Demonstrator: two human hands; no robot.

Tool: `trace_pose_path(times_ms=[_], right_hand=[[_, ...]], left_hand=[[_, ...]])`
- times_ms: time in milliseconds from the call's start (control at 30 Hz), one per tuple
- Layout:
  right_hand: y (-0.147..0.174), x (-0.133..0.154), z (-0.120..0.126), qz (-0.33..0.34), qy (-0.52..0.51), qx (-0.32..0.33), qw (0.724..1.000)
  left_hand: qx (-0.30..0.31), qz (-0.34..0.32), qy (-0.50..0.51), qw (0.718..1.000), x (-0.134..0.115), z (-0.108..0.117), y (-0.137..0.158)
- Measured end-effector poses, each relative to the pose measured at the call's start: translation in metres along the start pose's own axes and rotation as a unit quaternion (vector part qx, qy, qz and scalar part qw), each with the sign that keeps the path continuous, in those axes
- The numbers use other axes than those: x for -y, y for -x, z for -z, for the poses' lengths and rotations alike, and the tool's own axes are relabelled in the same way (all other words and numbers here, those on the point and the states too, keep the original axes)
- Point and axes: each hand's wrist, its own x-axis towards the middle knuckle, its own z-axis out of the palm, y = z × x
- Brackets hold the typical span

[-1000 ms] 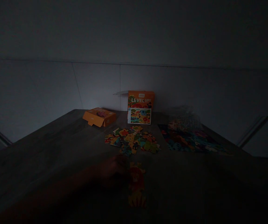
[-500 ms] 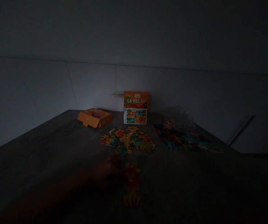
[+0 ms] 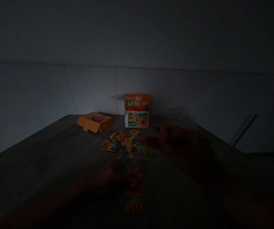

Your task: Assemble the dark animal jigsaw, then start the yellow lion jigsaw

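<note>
The scene is very dark. My left hand (image 3: 111,173) lies low on the table, its fingertips at the left edge of a joined strip of puzzle pieces (image 3: 135,187) with a red lion on it. Its fingers are lost in shadow, so I cannot tell whether they hold anything. Over the right side of a loose heap of puzzle pieces (image 3: 127,143) reaches my right hand (image 3: 167,140), blurred, with fingers stretched out to the left. No piece shows in it. It hides most of the dark printed sheet behind it.
An orange "LEVEL UP!" box (image 3: 139,100) stands at the back with a picture card (image 3: 137,119) leaning on it. An orange box (image 3: 95,122) with its flap open lies to the left. Crumpled clear plastic (image 3: 182,116) sits back right, near the white wall (image 3: 91,86).
My right hand has come into view from the right and reached over the heap. My left hand stays almost where it was, beside the joined pieces. The view has shifted slightly.
</note>
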Motion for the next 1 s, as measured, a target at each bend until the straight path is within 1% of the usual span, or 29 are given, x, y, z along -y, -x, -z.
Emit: trace_pose_path(times_ms=[67,133,200,267,367,467,500,567,600,633,667,700,767,800,867,900,933,1000], right_hand=[[-0.012,-0.01,0.001,-0.036,-0.089,0.007,0.995],[-0.019,-0.017,0.001,-0.058,-0.141,0.013,0.988],[-0.023,-0.018,0.001,-0.051,-0.143,0.012,0.988],[-0.027,-0.018,0.002,-0.046,-0.131,-0.007,0.99],[-0.032,-0.025,0.01,-0.058,-0.058,-0.069,0.994],[-0.03,-0.056,0.028,-0.056,0.044,-0.134,0.988],[-0.026,-0.07,0.036,-0.063,0.075,-0.143,0.985],[-0.016,-0.102,0.051,-0.099,0.164,-0.117,0.974],[-0.01,-0.117,0.058,-0.104,0.213,-0.107,0.966],[-0.004,-0.13,0.065,-0.095,0.263,-0.109,0.954],[0.001,-0.141,0.071,-0.066,0.326,-0.114,0.936],[0.004,-0.15,0.076,-0.027,0.389,-0.125,0.912],[0.006,-0.162,0.084,0.032,0.478,-0.128,0.868],[0.005,-0.166,0.086,0.046,0.507,-0.119,0.852],[0.001,-0.172,0.09,0.039,0.544,-0.076,0.835],[-0.001,-0.175,0.091,0.027,0.556,-0.052,0.829],[-0.003,-0.177,0.092,0.016,0.564,-0.035,0.825],[-0.004,-0.181,0.094,0.006,0.572,-0.026,0.82]], left_hand=[[-0.003,-0.002,0.006,1.0,-0.002,0.002,-0.002],[-0.007,-0.008,0.018,1.0,-0.004,0.003,-0.004],[-0.008,-0.009,0.028,1.0,-0.006,0.005,-0.006],[-0.005,-0.009,0.03,1.0,-0.007,0.006,-0.006],[0.001,-0.004,0.015,1.0,-0.01,0.007,-0.007],[0.002,0.0,0.006,1.0,-0.011,0.008,-0.007],[0.0,-0.002,0.007,1.0,-0.01,0.008,-0.007],[-0.008,-0.01,0.008,1.0,-0.009,0.006,-0.007],[-0.011,-0.012,0.006,1.0,-0.008,0.005,-0.006],[-0.015,-0.01,-0.002,1.0,-0.007,0.004,-0.006],[-0.022,0.0,-0.016,1.0,-0.006,0.003,-0.005],[-0.033,0.021,-0.035,0.999,-0.004,0.002,-0.004],[-0.077,0.087,-0.082,0.99,0.0,0.001,-0.001],[-0.106,0.126,-0.106,0.981,0.003,0.0,0.001],[-0.154,0.206,-0.151,0.954,0.011,-0.003,0.006],[-0.168,0.239,-0.171,0.941,0.016,-0.004,0.008],[-0.172,0.266,-0.184,0.93,0.02,-0.005,0.01],[-0.165,0.303,-0.193,0.919,0.027,-0.008,0.013]])
